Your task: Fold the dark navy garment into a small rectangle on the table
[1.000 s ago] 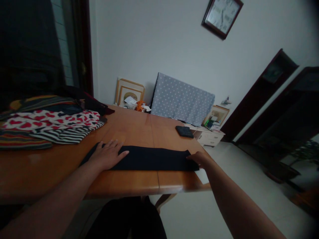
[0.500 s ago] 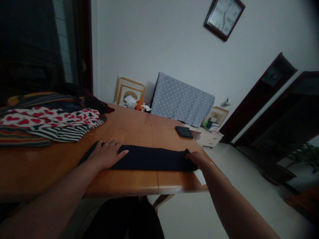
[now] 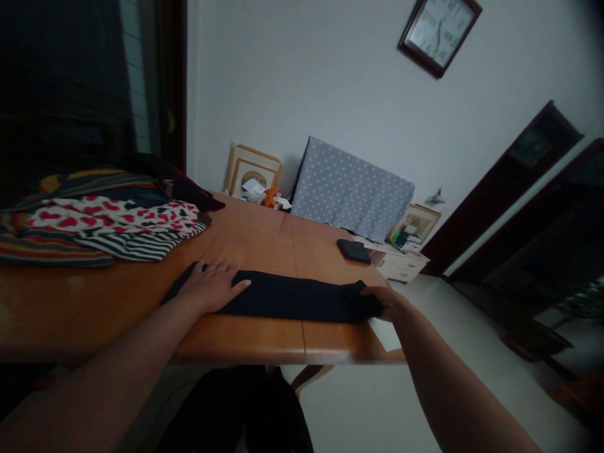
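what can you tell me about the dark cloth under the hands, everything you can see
The dark cloth is navy to near black, plain and matte, like soft woven or knitted fabric. It lies as a long, flat strip across the wooden table, near the front edge. The left hand presses flat on its left part; the right hand grips its right end, which is bunched and creased. Its middle looks smooth. What garment it is, if any, cannot be told.

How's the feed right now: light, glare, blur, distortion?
Head view: dim light, so the dark cloth shows little detail; faint sheen on the table; the plant at the right edge is blurred; the wall clock looks slanted; the top right corner is dark.
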